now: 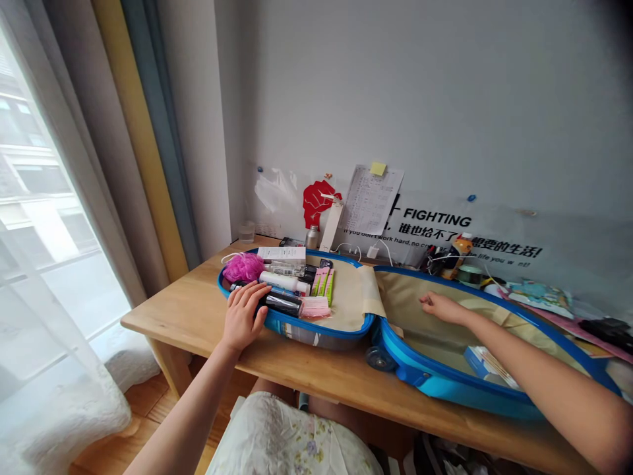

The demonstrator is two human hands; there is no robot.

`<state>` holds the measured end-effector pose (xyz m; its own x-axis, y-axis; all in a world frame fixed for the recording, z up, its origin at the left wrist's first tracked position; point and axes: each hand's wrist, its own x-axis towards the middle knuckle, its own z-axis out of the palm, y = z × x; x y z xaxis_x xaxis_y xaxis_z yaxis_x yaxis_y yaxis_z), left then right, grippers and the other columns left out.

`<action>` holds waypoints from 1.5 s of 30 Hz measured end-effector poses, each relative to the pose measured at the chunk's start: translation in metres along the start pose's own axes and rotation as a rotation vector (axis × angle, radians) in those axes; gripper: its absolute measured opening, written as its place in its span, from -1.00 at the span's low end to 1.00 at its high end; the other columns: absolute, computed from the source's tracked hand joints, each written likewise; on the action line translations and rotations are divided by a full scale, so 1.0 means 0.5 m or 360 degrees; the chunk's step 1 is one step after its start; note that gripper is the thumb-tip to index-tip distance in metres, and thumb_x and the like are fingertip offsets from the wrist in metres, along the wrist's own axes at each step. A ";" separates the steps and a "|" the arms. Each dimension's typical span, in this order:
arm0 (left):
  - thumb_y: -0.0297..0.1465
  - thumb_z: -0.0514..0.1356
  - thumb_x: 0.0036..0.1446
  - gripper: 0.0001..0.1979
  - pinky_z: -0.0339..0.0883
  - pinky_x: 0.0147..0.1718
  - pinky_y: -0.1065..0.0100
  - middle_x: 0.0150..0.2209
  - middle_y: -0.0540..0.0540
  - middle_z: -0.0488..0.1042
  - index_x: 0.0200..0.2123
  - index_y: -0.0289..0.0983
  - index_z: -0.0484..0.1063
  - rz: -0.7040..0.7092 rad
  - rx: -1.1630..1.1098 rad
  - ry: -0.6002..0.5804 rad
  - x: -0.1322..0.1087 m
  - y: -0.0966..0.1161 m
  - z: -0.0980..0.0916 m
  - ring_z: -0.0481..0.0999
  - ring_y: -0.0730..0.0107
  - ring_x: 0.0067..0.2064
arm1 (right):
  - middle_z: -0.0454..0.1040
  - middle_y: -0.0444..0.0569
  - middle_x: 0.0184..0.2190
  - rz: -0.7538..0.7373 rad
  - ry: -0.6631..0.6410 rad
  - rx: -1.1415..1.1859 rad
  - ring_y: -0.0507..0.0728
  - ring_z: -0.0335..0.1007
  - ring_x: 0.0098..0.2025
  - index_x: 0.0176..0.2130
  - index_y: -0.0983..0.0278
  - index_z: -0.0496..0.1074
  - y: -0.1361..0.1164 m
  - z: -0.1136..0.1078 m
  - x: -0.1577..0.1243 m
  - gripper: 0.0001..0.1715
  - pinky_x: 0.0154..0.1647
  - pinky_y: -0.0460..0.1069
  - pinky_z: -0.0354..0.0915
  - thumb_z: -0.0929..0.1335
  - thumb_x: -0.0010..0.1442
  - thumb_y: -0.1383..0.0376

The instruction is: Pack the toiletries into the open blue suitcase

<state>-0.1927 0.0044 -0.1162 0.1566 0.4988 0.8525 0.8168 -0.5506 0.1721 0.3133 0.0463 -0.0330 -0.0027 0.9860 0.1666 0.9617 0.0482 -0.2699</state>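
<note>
A small blue suitcase [368, 331] lies spread open on the wooden table. My left hand [246, 314] rests over the near rim of its left half, fingers stretched out and touching a black bottle [283, 303]. Packed around there are a pink bath puff [243, 267], a white tube [279, 282], a white box [281, 254], several green-and-pink sachets [323, 284] and a pink pack [315, 307]. Over the right half hovers my right hand [439, 307], fingers curled in, with nothing visible in them. Below that forearm sits a blue-and-white box of thin sticks [489, 367].
Behind the suitcase stand a clear cup [246, 231], a small silver bottle [312, 237], a white lamp [332, 224] and an orange-capped dark bottle [457, 254]. A charger with cables [373, 251] is at the wall. Curtains [131, 145] hang left of the table [182, 313].
</note>
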 end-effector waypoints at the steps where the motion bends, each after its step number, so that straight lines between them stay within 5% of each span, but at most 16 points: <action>1: -0.23 -0.09 0.35 -0.59 0.11 0.16 0.09 0.09 -0.18 0.50 0.08 -0.21 0.41 -0.0011 -0.0008 -0.0006 0.000 0.000 0.000 0.39 0.12 0.16 | 0.27 -0.15 -0.69 0.0033 -0.0003 0.0049 0.01 0.18 -0.64 -0.46 0.22 0.37 -0.015 -0.011 0.007 -0.86 -0.58 -0.06 0.19 0.35 0.13 0.25; 7: -0.22 -0.10 0.34 -0.57 0.11 0.17 0.09 0.09 -0.18 0.50 0.08 -0.20 0.41 -0.0039 -0.0009 -0.0021 -0.001 -0.001 0.001 0.39 0.12 0.17 | 0.30 -0.17 -0.49 0.0089 -0.0184 0.0726 -0.07 0.19 -0.59 0.05 0.25 0.36 -0.181 -0.078 0.044 -0.60 -0.59 -0.15 0.18 0.21 0.30 0.15; 11: -0.22 -0.10 0.35 -0.58 0.12 0.15 0.09 0.09 -0.17 0.50 0.08 -0.20 0.41 -0.0013 -0.0003 -0.0008 -0.001 -0.002 0.000 0.39 0.12 0.16 | 0.39 -0.16 -0.41 -0.0067 -0.0431 0.0946 -0.15 -0.07 -0.66 -0.03 0.23 0.40 -0.324 -0.081 0.057 -0.71 -0.68 -0.18 -0.04 0.27 0.27 0.22; 17: -0.23 -0.11 0.36 -0.59 0.11 0.16 0.09 0.09 -0.18 0.49 0.09 -0.22 0.39 0.0005 0.0019 -0.0021 -0.002 -0.002 -0.001 0.39 0.12 0.17 | 0.54 -0.12 -0.40 -0.0123 -0.0567 0.0778 -0.14 -0.08 -0.71 -0.33 0.27 0.34 -0.442 0.006 0.090 -0.75 -0.69 -0.14 -0.07 0.26 0.30 0.16; 25: -0.23 -0.11 0.37 -0.59 0.12 0.14 0.10 0.08 -0.18 0.50 0.08 -0.22 0.39 0.0030 0.0025 0.0002 -0.001 -0.002 -0.001 0.40 0.13 0.16 | 0.34 -0.19 -0.57 -0.0040 -0.0596 0.0712 -0.13 -0.02 -0.65 -0.42 0.30 0.31 -0.482 0.100 0.099 -0.72 -0.65 -0.17 -0.06 0.33 0.26 0.19; 34: -0.24 -0.11 0.37 -0.58 0.12 0.14 0.11 0.08 -0.19 0.51 0.08 -0.23 0.41 0.0033 0.0037 0.0011 0.001 0.001 -0.001 0.40 0.13 0.15 | 0.30 -0.23 -0.64 0.0040 -0.0646 0.0656 -0.12 -0.04 -0.70 -0.40 0.28 0.35 -0.487 0.128 0.102 -0.75 -0.66 -0.15 -0.06 0.30 0.28 0.21; 45: -0.24 -0.11 0.37 -0.60 0.11 0.14 0.11 0.08 -0.18 0.50 0.08 -0.23 0.38 0.0069 0.0053 0.0020 -0.001 -0.003 -0.001 0.39 0.14 0.16 | 0.35 -0.18 -0.69 -0.0061 -0.0457 0.0331 -0.02 0.25 -0.56 -0.44 0.27 0.48 -0.484 0.149 0.122 -0.74 -0.48 -0.12 0.11 0.34 0.22 0.20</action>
<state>-0.1943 0.0049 -0.1166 0.1851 0.4664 0.8650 0.8274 -0.5489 0.1188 0.0601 0.1068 -0.0283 -0.1429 0.9861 -0.0849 0.8830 0.0883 -0.4610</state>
